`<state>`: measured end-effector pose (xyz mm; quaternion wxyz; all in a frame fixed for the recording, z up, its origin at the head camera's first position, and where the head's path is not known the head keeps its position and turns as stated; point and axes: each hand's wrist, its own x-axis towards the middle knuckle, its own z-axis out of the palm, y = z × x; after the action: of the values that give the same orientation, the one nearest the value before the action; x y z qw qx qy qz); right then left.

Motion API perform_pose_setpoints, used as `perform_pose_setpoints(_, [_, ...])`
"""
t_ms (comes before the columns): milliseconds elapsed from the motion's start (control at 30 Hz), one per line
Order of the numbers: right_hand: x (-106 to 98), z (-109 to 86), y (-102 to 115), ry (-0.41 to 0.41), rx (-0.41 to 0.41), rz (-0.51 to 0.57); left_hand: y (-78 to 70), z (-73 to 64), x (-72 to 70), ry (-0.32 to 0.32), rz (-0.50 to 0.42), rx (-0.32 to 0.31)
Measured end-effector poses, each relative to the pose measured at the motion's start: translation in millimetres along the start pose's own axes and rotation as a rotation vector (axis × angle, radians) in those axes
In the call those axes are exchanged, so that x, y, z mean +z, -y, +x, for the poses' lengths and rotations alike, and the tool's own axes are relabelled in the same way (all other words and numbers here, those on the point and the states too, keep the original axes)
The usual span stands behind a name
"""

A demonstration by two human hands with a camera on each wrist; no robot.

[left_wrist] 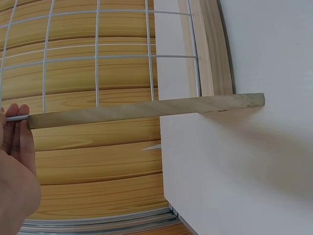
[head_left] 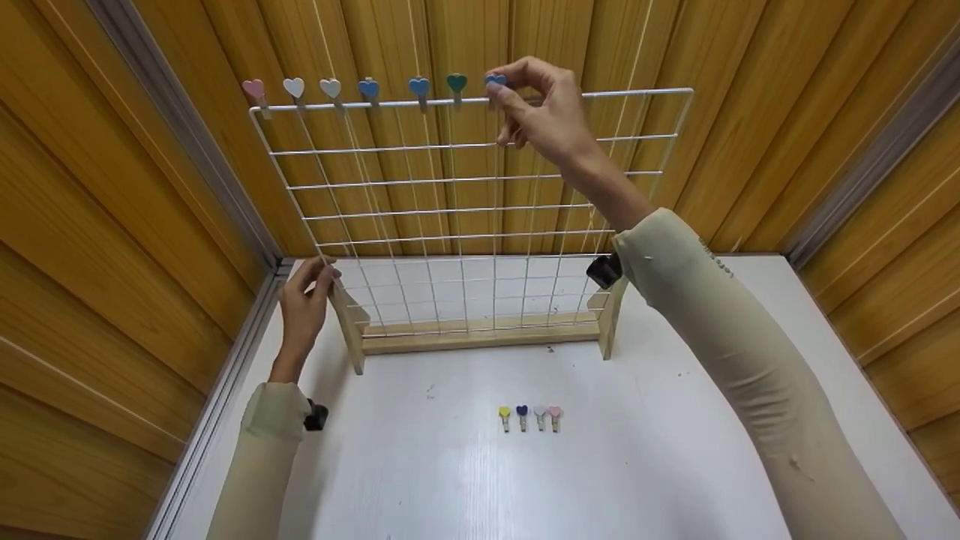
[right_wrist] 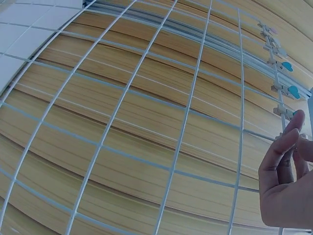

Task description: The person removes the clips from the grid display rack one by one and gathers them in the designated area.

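One small blue clip [head_left: 495, 79], with a heart on its front, is between the thumb and the fingers of the right hand [head_left: 551, 112], at the top wire of the wire grid [head_left: 494, 209], just beside the green clip [head_left: 457, 82]. This clip looks very light and stiff, probably of wood with a small spring, so I judge that it needs only a narrow pinch at the heart end, where pressing should part the lower tips. The painted heart may be a little slippery, and a pinch from the side could let it twist or jump away. Whether its tips already bite the wire I cannot tell, because the fingers hide them. The left hand [head_left: 306, 296] is lower and well apart from the clip; its fingers pinch the side edge of the grid, near the wooden stand [head_left: 480, 340]. The grid seems thin but rigid, and it might sway if it is pushed at the top, so holding its edge wire looks sensible. Four other clips, yellow [head_left: 504, 413], dark blue [head_left: 522, 412], pale [head_left: 540, 413] and pink [head_left: 555, 413], lie on the worktop [head_left: 442, 472] in front of the stand, away from both hands
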<state>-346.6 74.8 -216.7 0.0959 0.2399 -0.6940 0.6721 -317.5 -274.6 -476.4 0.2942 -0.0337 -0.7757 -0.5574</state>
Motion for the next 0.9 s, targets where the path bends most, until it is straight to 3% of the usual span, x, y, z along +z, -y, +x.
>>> perform_pose_setpoints(333, [1,-1.3,-8,0.003,0.014,0.115,-30.2,-11.0,-1.0,0.028,-0.014,0.015])
perform_pose_setpoints(700, [-3,-5.5,-4,0.007,0.06,0.283,-31.4,-9.0,1.7,0.026,-0.043,0.042])
perform_pose_setpoints(900, [-8,-24.2,-9,0.056,0.015,0.261,-32.0,-7.8,3.3,0.02,-0.046,0.055])
